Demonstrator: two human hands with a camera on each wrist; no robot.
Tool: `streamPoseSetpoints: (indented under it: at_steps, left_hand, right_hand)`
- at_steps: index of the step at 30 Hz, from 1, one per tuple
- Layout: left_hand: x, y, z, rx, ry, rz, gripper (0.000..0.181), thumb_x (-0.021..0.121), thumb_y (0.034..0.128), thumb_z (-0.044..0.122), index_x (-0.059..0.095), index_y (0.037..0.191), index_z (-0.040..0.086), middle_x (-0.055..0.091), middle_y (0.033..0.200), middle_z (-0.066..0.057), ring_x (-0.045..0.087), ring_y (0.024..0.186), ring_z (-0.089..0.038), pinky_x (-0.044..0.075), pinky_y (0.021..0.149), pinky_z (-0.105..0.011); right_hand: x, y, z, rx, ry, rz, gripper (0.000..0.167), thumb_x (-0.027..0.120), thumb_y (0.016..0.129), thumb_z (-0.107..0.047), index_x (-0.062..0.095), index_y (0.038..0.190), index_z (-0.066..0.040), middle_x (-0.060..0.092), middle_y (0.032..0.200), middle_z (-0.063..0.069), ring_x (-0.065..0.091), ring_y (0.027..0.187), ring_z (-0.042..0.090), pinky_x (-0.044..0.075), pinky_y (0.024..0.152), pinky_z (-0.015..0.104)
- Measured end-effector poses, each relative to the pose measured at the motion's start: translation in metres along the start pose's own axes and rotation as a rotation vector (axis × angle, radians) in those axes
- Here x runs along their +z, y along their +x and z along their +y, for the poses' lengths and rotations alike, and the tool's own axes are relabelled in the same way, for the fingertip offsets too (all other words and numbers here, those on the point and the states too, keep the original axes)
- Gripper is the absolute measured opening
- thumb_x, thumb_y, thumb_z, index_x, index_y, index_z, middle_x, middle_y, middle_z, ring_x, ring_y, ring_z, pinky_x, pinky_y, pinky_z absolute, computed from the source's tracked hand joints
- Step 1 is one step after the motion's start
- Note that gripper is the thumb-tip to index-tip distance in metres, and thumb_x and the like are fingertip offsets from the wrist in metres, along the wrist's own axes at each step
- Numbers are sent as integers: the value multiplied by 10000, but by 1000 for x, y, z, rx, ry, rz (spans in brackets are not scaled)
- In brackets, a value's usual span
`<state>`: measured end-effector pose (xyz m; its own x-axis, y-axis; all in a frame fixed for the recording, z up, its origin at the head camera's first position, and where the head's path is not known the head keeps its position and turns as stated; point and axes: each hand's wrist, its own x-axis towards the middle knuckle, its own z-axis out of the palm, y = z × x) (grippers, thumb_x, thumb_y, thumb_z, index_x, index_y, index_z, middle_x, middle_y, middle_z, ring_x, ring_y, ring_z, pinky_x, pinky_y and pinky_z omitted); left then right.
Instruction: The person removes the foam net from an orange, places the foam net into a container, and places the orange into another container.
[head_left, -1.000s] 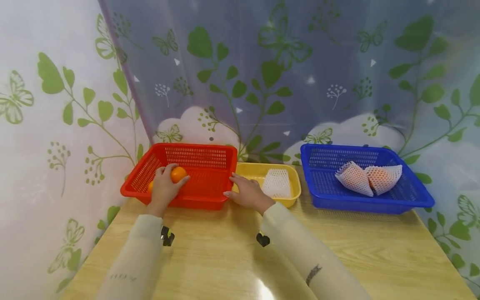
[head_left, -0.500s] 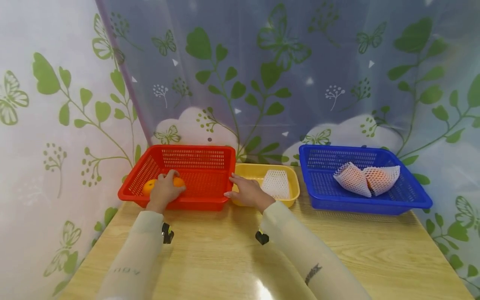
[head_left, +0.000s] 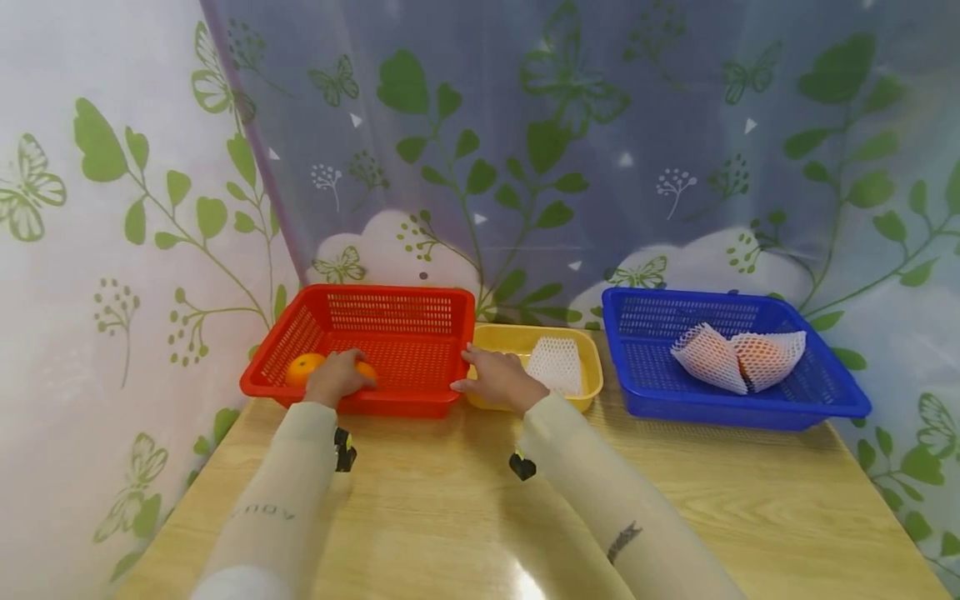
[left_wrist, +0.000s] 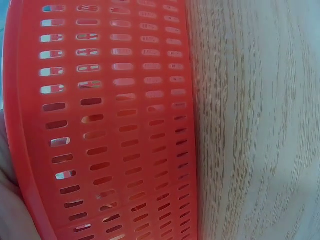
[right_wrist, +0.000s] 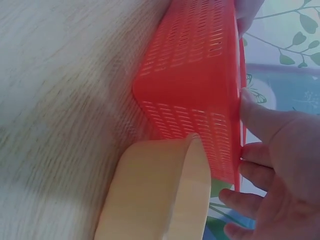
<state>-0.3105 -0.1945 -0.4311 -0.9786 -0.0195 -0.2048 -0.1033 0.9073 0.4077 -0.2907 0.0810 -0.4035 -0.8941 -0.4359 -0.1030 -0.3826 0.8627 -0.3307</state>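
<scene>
In the head view my left hand point(head_left: 335, 379) is down inside the red basket point(head_left: 405, 296), at its near left side. Its fingers and thumb hold an orange point(head_left: 367, 371), which is partly hidden behind the hand. Left of the hand lies another orange point(head_left: 303, 368) in the same basket. My right hand point(head_left: 504, 381) touches the basket's right rim with thumb and fingertips. The right wrist view shows those fingers point(right_wrist: 257, 154) against the rim's edge, fairly straight. Only a sliver of the left hand point(left_wrist: 11, 205) shows in the left wrist view, beyond the basket wall.
Between the baskets stands a yellow tub point(head_left: 592, 367) with a white foam net point(head_left: 555, 365) in it. A blue basket point(head_left: 637, 400) on the right holds two net-wrapped round fruits point(head_left: 708, 358). All stand on a wooden table point(head_left: 420, 517) before a patterned curtain point(head_left: 480, 125).
My left hand has lowered the orange to the bottom of the red basket. More of the other orange shows beside it. The right hand stays at the rim.
</scene>
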Motion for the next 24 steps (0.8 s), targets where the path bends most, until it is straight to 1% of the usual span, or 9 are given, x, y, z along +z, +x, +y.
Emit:
streamPoseSetpoints:
  at_steps: [5,9,13,20,24]
  left_hand:
    - [-2,-1,4,-20,-27,-18,571,722,856,303,526,1331,57,564,1288,-220,506,1074,-360,381,973,-561]
    - [-3,-3,6,-24,-26,-20,603,740,838,351,534,1324,58,556,1300,-219,501,1095,-366,383,965,-561]
    - [-2,-4,6,-26,-18,-12,629,741,831,408,536,1316,64,542,1309,-223,490,1107,-373,393,949,-556]
    - [-1,-2,5,-28,-25,29,603,727,840,441,554,1282,69,560,1270,-208,490,1059,-358,422,908,-528]
    - [1,-3,4,-10,-14,74,589,706,850,459,567,1268,68,518,1281,-245,484,1050,-388,444,858,-522]
  right_hand:
    - [-4,0,-4,15,-16,-11,695,625,923,-441,403,1478,-87,328,1550,72,439,1337,305,337,1069,508]
    - [-6,-1,-5,27,-10,-21,692,628,920,-436,402,1481,-100,325,1553,71,436,1340,303,342,1070,504]
    - [-5,0,-4,35,-5,-36,683,621,926,-438,403,1481,-104,312,1559,65,424,1349,298,352,1068,494]
    - [-7,1,-3,53,43,-58,695,629,923,-436,392,1487,-105,302,1563,50,386,1375,291,336,1087,499]
    - [-8,2,-3,60,61,-66,696,634,920,-432,393,1486,-107,301,1564,40,369,1387,283,321,1100,497]
